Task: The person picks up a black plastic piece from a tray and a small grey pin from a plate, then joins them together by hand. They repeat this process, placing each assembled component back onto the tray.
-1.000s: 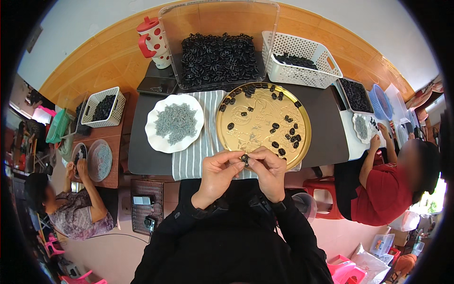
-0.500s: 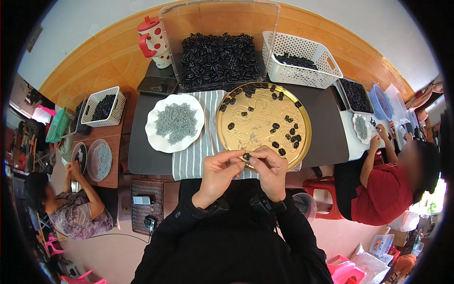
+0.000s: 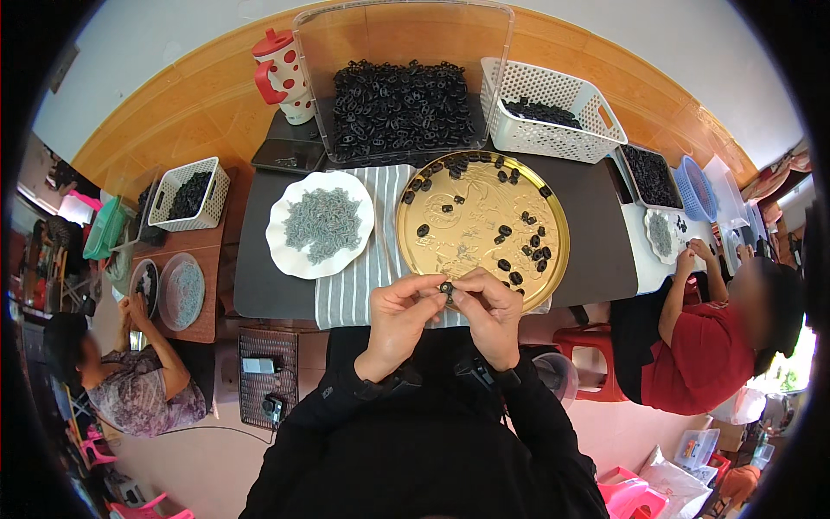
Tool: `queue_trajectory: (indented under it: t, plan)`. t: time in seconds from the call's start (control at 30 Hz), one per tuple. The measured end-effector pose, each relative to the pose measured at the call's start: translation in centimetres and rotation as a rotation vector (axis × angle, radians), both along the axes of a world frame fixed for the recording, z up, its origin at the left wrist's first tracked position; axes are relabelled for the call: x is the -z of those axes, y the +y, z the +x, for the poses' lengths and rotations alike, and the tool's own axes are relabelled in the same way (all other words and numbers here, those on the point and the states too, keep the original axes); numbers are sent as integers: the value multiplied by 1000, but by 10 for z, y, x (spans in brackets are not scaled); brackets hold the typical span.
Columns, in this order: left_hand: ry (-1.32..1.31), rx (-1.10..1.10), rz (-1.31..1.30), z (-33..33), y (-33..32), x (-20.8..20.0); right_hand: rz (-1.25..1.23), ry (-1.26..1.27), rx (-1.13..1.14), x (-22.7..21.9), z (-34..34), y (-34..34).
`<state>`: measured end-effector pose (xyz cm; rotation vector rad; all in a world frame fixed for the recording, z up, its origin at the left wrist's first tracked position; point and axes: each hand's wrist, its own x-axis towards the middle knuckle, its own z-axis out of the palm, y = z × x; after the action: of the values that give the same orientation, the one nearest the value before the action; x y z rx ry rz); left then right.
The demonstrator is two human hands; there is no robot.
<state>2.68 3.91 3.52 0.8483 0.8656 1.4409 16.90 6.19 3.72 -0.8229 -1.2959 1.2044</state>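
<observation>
My left hand (image 3: 397, 323) and my right hand (image 3: 489, 318) meet over the near edge of a round gold tray (image 3: 467, 221). Between their fingertips they pinch one small black oval part (image 3: 446, 288), and both hands are closed on it. Whether a screw sits in the part is too small to tell. Similar black parts (image 3: 504, 264) lie scattered on the tray, mostly along its far rim and right side. To the left, a white scalloped plate (image 3: 278, 233) bears a heap of small grey screw-like pieces (image 3: 322, 225). A striped cloth (image 3: 354, 298) lies under plate and tray.
Behind the tray stand a clear bin (image 3: 316, 86) of black parts and a white perforated basket (image 3: 553, 143). A red-spotted tumbler (image 3: 294, 82) and a dark flat tray (image 3: 287, 155) are at the back left. People work at the left (image 3: 151, 389) and right (image 3: 709, 355) tables.
My right hand has shifted slightly left, and the black part has moved slightly left and down between my fingertips. The parts on the tray look unchanged.
</observation>
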Motion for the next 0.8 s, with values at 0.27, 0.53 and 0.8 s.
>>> queue_trajectory:
  t: [0.27, 0.53, 0.8]
  plan:
    - [8, -9, -6, 2, 0, 3, -24, -29, -31, -4, 3, 1]
    - [59, 49, 107, 3, 0, 6, -138, 43, -22, 2, 4, -3]
    - [133, 58, 74, 2, -1, 8, -181, 80, -70, 5, 6, -2]
